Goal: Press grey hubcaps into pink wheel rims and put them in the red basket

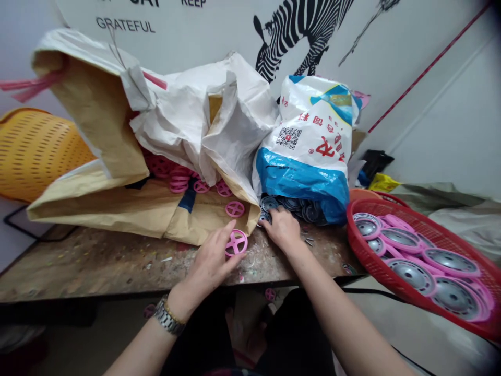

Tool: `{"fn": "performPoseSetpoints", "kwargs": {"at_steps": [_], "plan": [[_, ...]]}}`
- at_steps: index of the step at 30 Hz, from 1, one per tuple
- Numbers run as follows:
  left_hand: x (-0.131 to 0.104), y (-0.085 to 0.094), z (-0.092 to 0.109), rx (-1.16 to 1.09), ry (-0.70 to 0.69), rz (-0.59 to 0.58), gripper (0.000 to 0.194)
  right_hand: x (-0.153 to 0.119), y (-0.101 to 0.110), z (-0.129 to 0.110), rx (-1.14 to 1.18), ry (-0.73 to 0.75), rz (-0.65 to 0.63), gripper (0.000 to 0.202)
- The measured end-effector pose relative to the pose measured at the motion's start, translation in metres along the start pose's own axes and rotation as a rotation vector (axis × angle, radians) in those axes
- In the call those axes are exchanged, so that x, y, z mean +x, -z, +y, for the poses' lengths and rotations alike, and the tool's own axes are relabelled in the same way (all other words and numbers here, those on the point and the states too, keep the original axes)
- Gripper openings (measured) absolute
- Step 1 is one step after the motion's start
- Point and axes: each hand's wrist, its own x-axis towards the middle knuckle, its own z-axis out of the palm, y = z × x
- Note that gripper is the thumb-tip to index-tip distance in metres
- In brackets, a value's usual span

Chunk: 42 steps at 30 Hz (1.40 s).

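Between the thumb and fingers of my left hand (213, 258) is a pink spoked wheel ring (236, 243), held just above the table's front edge. My right hand (282, 228) reaches to the mouth of a white and blue plastic bag (305, 167), its fingers closed on a grey wheel disc (268, 203). More grey discs (309, 210) spill from that bag. To the left, a large paper-lined white sack (117, 203) lies on its side with its mouth open. Several pink rings (179, 180) lie inside it, and one pink ring (235, 209) rests near its lip.
A red basket (354, 230) at the right holds several pink rings fitted with grey discs (413, 275). An orange perforated basket (39, 151) stands at the left. Small metal pins (309, 242) lie on the worn wooden table (117, 266). A pink ring (270, 294) lies below the table.
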Motion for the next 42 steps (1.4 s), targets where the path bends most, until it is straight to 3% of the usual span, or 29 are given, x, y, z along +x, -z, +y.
{"fn": "performPoseSetpoints", "kwargs": {"at_steps": [6,11,18,24,28,34,39,42], "plan": [[-0.008,0.0,0.002,-0.081,0.008,0.004,0.071,-0.001,-0.006,-0.007,-0.048,-0.056,-0.036,0.027],[-0.009,-0.002,0.004,-0.121,0.014,0.005,0.07,-0.003,-0.003,-0.003,-0.035,-0.083,-0.077,0.037],[-0.008,-0.005,0.008,-0.145,0.009,0.01,0.073,-0.001,0.004,0.0,0.096,-0.059,-0.147,0.031],[-0.011,0.0,0.01,-0.146,0.012,0.017,0.075,-0.012,0.001,0.013,0.365,-0.103,-0.059,0.015],[-0.011,0.001,0.012,-0.13,-0.021,0.032,0.079,-0.03,0.009,0.023,0.609,-0.087,-0.026,0.029],[-0.007,-0.002,0.024,-0.136,-0.139,-0.007,0.087,-0.07,0.029,0.015,1.115,-0.119,-0.138,0.042],[-0.005,-0.004,0.04,-0.166,-0.272,-0.03,0.091,-0.093,0.02,0.002,1.174,-0.162,-0.175,0.036],[-0.006,-0.007,0.045,-0.17,-0.362,-0.031,0.092,-0.101,0.015,-0.003,1.283,-0.171,-0.296,0.039]]}}
